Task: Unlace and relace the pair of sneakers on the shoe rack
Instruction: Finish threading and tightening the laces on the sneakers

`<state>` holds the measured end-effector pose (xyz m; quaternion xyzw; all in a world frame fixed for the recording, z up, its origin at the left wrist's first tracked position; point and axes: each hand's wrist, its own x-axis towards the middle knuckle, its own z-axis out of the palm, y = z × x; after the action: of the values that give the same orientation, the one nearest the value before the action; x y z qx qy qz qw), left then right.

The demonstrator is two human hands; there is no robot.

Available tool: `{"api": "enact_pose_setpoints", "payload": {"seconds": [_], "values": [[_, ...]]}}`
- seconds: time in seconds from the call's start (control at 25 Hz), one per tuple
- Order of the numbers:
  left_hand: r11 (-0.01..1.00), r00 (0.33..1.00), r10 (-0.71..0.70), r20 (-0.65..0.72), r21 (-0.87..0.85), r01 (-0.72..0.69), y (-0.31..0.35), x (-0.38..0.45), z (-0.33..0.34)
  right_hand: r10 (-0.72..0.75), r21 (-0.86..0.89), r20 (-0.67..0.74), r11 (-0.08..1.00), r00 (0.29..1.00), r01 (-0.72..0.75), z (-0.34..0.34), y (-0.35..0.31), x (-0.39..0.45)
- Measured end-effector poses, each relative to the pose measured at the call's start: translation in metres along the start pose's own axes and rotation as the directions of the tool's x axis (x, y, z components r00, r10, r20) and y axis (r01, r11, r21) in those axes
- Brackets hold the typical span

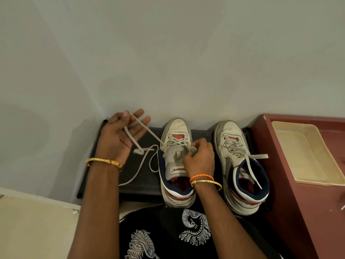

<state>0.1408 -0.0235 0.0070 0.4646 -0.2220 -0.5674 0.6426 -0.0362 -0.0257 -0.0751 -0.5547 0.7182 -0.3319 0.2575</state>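
The pair of sneakers is sitting side by side on the black shoe rack [138, 186], toes toward the wall [168, 53], heels toward the person. The left sneaker [177, 165] is the one being worked on; the right sneaker [240, 165] is lying just beside it, its lace ends hanging loose over the collar. The left hand [121, 135] is hovering over the rack to the left of the left sneaker, palm up, fingers spread and nearly straight, with the lace [149, 133] draping over the fingers and across the palm; the thumb seems to be resting near it, though a firm pinch cannot be confirmed. From that hand the lace is running down and to the right, straight into the upper eyelets. The right hand [199, 156] is lying on the tongue, fingers curled and pinching the lace at the eyelets on the shoe's right side. A further slack length is trailing in a loop on the rack toward the near edge. Judgement: the lace's long axis is pointing diagonally from eyelets to left hand, so any further pull-through likely wants to be going leftward and away, the right hand being nearer the eyelets for feeding. A cream tray [302, 156] is sitting on the maroon cabinet [291, 212] at the right.
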Motion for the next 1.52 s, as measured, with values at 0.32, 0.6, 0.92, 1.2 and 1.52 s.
{"api": "enact_pose_setpoints", "payload": {"seconds": [0.32, 0.6, 0.92, 1.2, 1.52], "values": [[0.397, 0.909, -0.347, -0.232, 0.841, 0.367, -0.07, 0.027, -0.012, 0.112, 0.312, 0.137, 0.938, 0.984, -0.151, -0.01, -0.007, 0.018], [0.457, 0.973, -0.209, -0.095, 0.87, 0.183, -0.063, 0.03, 0.002, 0.123, 0.359, 0.2, 0.914, 0.972, -0.189, -0.019, -0.009, 0.032], [0.861, 0.952, -0.2, 0.231, 0.506, 0.059, 0.003, -0.014, 0.049, -0.179, 0.583, 0.473, 0.797, 0.863, -0.155, -0.051, -0.07, 0.023], [0.952, 0.987, -0.114, -0.114, 0.271, 0.141, 0.007, -0.006, 0.036, -0.291, 0.612, 0.469, 0.788, 0.834, -0.069, -0.062, -0.067, 0.029], [0.955, 0.828, -0.26, -0.497, -0.005, 0.297, -0.025, 0.018, -0.015, 0.018, 0.362, 0.246, 0.926, 0.969, -0.109, -0.069, -0.01, 0.059]]}}
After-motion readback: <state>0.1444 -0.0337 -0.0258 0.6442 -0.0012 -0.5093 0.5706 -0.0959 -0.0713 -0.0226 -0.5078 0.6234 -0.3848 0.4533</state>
